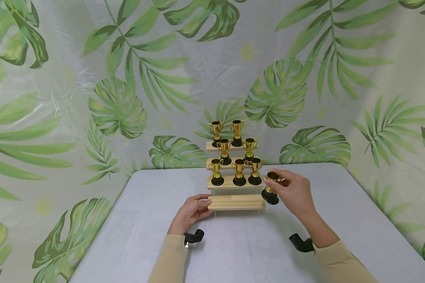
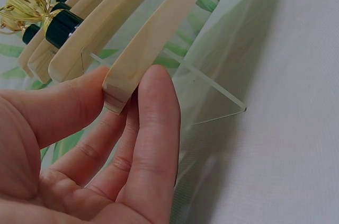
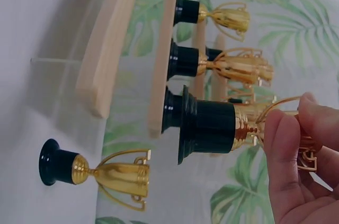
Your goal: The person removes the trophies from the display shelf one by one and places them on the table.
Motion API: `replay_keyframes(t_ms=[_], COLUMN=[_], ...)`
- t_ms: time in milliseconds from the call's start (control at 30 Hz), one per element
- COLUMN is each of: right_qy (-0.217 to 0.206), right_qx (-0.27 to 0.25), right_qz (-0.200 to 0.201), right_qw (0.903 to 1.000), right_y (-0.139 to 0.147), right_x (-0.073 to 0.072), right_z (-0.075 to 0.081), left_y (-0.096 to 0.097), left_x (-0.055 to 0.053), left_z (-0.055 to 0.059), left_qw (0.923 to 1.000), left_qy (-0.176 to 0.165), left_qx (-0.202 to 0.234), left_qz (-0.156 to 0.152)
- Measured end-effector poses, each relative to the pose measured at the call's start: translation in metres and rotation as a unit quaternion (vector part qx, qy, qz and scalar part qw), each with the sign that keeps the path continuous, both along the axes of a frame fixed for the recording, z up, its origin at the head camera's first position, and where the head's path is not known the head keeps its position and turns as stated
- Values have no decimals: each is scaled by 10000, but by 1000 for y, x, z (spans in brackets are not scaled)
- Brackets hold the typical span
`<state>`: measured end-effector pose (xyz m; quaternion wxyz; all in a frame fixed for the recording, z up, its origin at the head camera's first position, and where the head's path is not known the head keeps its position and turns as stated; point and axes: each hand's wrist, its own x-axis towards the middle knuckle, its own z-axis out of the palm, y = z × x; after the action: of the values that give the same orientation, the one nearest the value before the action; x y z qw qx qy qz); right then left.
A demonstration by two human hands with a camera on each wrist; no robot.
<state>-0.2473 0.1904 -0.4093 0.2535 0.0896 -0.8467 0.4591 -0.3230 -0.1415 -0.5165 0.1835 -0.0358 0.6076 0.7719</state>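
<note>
A tiered wooden display stand [image 1: 237, 202] with clear supports stands on the table. My left hand [image 1: 192, 211] pinches the left end of its lowest board [image 2: 143, 44] between thumb and fingers. Beside the stand's right end, my right hand [image 1: 296, 193] holds a small gold trophy [image 3: 212, 127] by its cup and handle, black base hanging free. Another trophy [image 3: 123, 178] stands on the table near that end in the right wrist view; the head view largely hides it. Three trophies [image 1: 239, 173] line the third tier, with two on each tier above.
A white-covered table [image 1: 155, 196] carries the stand toward its back edge. Behind it hangs a leaf-patterned curtain [image 1: 205, 70]. Black camera mounts [image 1: 302, 243] sit on both wrists.
</note>
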Motion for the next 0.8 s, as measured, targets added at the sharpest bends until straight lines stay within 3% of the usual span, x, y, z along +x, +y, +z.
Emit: replay_keyframes(t_ms=[800], right_qy=[-467], right_qx=[270], right_qz=[-373], right_qw=[9978], right_y=[21], right_x=[-4], right_z=[-29], left_y=[0], left_x=[0], left_z=[1], left_qw=[9999], left_qy=[-108], left_qx=[37], left_qz=[42])
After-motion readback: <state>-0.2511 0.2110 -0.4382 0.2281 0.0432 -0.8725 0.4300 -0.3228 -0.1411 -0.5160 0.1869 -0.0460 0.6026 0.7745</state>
